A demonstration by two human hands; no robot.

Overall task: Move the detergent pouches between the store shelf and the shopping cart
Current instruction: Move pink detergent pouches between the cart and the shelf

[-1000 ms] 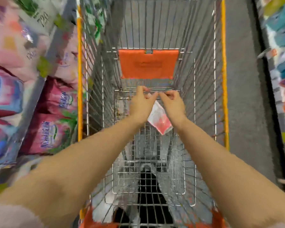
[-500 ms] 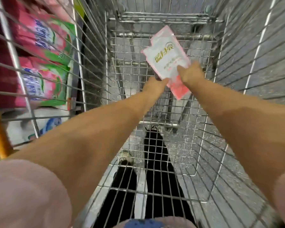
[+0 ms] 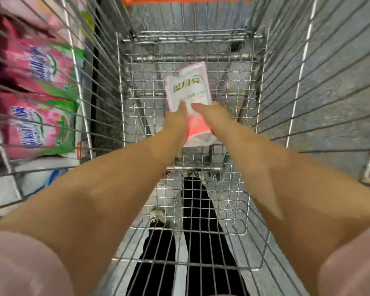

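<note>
Grey aisle floor shows through the shopping cart [image 3: 233, 86] mesh, and low inside it hangs the detergent pouch [image 3: 188, 88], long axis pointing away from me. My left hand [image 3: 176, 122] and right hand [image 3: 209, 117], close together, both pinch its near end. Basket room lies open all round; shelf stock [image 3: 41, 124] sits left, beyond the wire wall.

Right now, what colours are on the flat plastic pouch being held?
White pouch, pink edges and base; head view.
</note>
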